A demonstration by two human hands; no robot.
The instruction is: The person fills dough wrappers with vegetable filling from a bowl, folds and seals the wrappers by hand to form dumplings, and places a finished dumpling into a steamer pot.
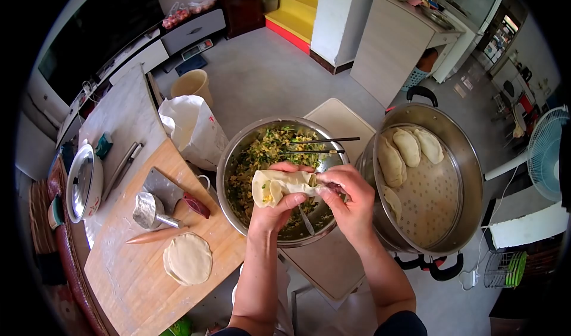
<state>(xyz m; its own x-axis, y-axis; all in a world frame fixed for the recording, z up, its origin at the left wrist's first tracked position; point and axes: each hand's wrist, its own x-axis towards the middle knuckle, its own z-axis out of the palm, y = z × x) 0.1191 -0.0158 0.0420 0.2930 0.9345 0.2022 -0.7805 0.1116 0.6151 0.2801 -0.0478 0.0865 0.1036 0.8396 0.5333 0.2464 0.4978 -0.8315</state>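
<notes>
A large, partly folded dumpling (pixel 284 184) lies across my left hand (pixel 269 218), whose fingers and thumb curl around it; some filling shows at its open left end. At its right end, my right hand (pixel 352 196) pinches the dough edge between thumb and fingers. Both hands are above a steel bowl (pixel 228 208) of chopped green and yellow filling (pixel 253 166). Black chopsticks (pixel 327 140) rest across the bowl's right side, and a metal spoon (pixel 307 222) leans in it, partly hidden. Flat dough wrappers (pixel 188 258) lie on the wooden board (pixel 128 279) at left.
Several shaped dumplings (pixel 407 147) sit in the steamer pot (pixel 474 178) at right. On the board are a rolling pin (pixel 156 235), a metal cup (pixel 147 211) and a cleaver (pixel 163 187). A white flour bag (pixel 190 131) stands behind. A fan (pixel 548 151) is far right.
</notes>
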